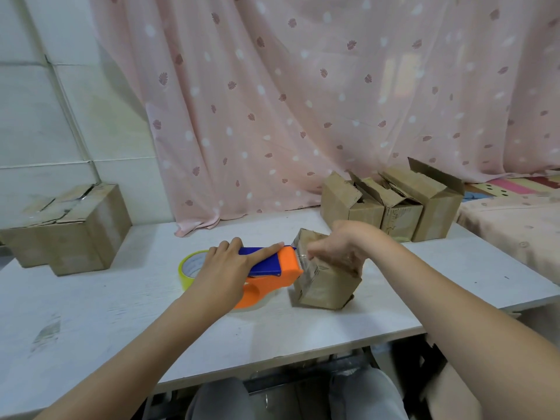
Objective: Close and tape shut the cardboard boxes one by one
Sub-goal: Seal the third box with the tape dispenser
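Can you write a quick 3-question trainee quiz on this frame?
1. True or false: the left hand holds the tape dispenser.
2. The right hand is on: A) the box beside the dispenser B) the open boxes by the curtain C) the tape roll.
3. How many open boxes stand by the curtain?

Key: 1 true; 2 A; 3 three.

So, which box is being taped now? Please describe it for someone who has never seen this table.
Start at the white table in front of the pink curtain. Near its middle, the small cardboard box sits under the right hand, with the orange and blue tape dispenser, held by the left hand, at its top. Unlike the open boxes behind, its flaps are closed.
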Demonstrator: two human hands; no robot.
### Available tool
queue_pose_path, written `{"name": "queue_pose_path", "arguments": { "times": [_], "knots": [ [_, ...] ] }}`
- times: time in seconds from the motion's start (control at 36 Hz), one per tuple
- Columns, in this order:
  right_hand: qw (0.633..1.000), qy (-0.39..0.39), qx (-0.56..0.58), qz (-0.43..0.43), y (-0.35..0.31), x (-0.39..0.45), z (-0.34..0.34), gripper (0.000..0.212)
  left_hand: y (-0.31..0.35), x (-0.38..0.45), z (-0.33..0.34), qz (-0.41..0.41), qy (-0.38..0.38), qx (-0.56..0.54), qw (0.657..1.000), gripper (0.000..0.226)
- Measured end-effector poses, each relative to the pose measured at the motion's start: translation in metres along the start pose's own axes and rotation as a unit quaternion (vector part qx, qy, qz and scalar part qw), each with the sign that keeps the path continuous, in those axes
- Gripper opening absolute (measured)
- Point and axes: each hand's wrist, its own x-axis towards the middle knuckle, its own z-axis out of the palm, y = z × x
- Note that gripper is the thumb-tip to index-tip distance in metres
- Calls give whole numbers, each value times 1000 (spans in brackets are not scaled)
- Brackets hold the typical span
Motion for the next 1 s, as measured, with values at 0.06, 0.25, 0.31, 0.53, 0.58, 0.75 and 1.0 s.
{"name": "queue_pose_path", "arguments": {
  "times": [0.06,0.25,0.31,0.53,0.58,0.75,1.0],
  "knots": [
    [999,5,51,-10,8,1,-1,59,2,1,-1,9,22,7,1000,113],
    [980,-23,195,-12,46,15,-6,42,-15,-3,4,-2,37,12,999,121],
    [970,-47,236,-16,54,19,-2,47,-15,-4,3,7,35,11,999,119],
    [931,-66,357,-33,75,25,13,51,-4,3,1,7,10,25,1000,127],
    [924,-60,376,-41,77,23,17,41,-1,3,1,13,6,25,1000,126],
    [919,-39,391,-35,83,23,26,53,2,6,3,12,18,48,999,130],
    [945,-33,324,-34,85,21,20,47,1,10,8,11,4,41,999,137]
  ]
}}
